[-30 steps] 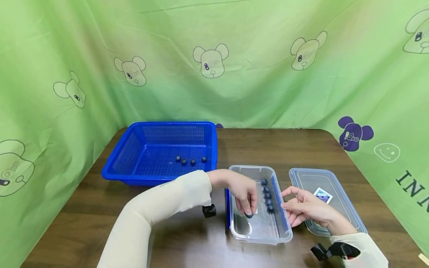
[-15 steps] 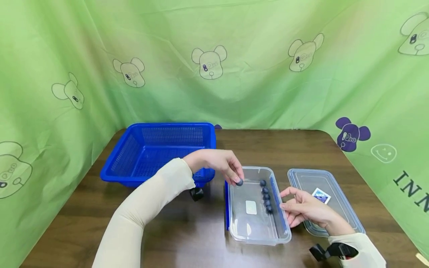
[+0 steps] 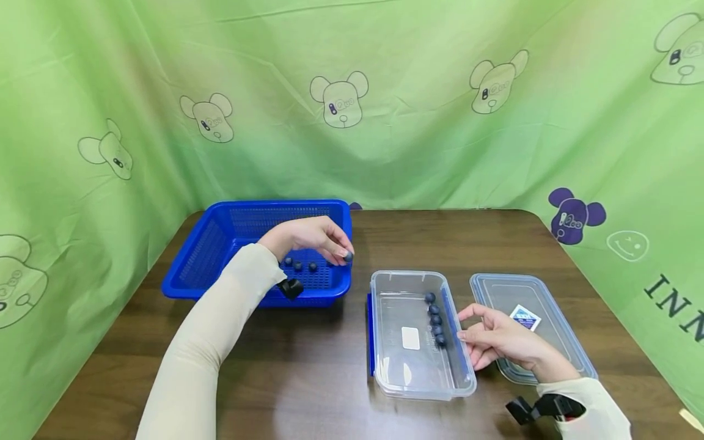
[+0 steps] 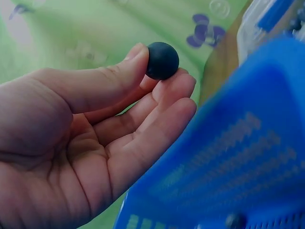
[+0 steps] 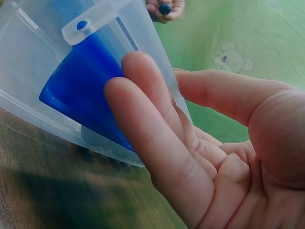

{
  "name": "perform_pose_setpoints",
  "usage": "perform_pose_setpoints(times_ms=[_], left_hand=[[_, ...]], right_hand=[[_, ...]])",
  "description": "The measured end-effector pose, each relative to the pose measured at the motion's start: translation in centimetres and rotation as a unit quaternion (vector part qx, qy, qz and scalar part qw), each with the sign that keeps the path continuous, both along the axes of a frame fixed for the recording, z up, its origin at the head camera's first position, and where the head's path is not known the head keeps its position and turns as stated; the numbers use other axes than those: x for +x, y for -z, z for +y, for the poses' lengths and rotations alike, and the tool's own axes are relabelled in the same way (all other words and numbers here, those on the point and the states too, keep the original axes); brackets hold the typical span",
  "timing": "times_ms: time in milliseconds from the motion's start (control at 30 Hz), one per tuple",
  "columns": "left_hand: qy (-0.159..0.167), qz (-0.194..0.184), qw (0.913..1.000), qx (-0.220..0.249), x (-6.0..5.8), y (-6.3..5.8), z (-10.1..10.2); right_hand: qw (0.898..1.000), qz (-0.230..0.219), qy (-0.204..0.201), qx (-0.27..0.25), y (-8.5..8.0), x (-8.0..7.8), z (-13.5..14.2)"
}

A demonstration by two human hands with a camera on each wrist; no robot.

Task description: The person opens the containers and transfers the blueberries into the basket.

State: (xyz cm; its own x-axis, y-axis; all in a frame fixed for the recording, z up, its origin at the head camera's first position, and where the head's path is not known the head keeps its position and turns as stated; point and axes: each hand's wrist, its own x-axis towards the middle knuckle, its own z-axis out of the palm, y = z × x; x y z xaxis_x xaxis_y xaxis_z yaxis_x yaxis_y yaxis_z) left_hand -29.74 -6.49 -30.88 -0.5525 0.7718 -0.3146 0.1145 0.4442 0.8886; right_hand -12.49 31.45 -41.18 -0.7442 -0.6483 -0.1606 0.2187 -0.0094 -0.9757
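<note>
My left hand (image 3: 319, 238) pinches a small dark-blue blueberry-like ball (image 4: 162, 60) between thumb and fingertips, over the right rim of the blue plastic basket (image 3: 352, 214). Several similar balls (image 3: 313, 267) lie on the basket floor. To the right stands a clear plastic food container (image 3: 396, 366) without its lid. A line of several dark-blue balls (image 3: 434, 319) runs along its right side. With loosely bent fingers, my right hand (image 3: 503, 339) touches that side from outside. In the right wrist view, the fingers overlap the container's blue side latch (image 5: 86, 90), with the thumb tip at the edge.
A clear lid (image 3: 550, 305) with a blue-and-white label lies right of the container, partly behind my right hand. Another blue latch (image 3: 371, 336) hangs at the container's left side. A green patterned curtain (image 3: 418, 153) surrounds the wooden table (image 3: 308, 379).
My left hand has lifted a blueberry-like ball out of the container and carried it up and left to the basket's rim. The right hand has stayed at the container's side.
</note>
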Motion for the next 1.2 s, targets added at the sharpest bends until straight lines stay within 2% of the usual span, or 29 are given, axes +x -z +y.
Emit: perform_pose_setpoints(times_ms=[267, 500, 733, 1000, 1200], left_hand=[[-0.066, -0.012, 0.9977, 0.002, -1.8, 0.7, -4.2], [-0.109, -0.036, 0.9933, -0.011, -3.0, 1.9, -7.4], [-0.15, -0.037, 0.9866, -0.051, -4.2, 3.3, -10.2], [-0.199, -0.07, 0.9719, -0.105, -4.8, 5.0, -11.9], [-0.193, -0.058, 0.9701, -0.135, -4.8, 5.9, -11.9]], right_hand=[[1.0, 0.001, 0.0, 0.001, -0.1, -0.1, -0.1], [1.0, 0.0, -0.001, 0.0, -0.2, 0.0, -0.1], [1.0, 0.002, 0.001, 0.004, -0.4, 0.0, -0.1], [1.0, 0.002, -0.001, 0.001, -0.3, 0.1, 0.1], [1.0, -0.001, -0.003, 0.006, -0.3, 0.0, 0.4]])
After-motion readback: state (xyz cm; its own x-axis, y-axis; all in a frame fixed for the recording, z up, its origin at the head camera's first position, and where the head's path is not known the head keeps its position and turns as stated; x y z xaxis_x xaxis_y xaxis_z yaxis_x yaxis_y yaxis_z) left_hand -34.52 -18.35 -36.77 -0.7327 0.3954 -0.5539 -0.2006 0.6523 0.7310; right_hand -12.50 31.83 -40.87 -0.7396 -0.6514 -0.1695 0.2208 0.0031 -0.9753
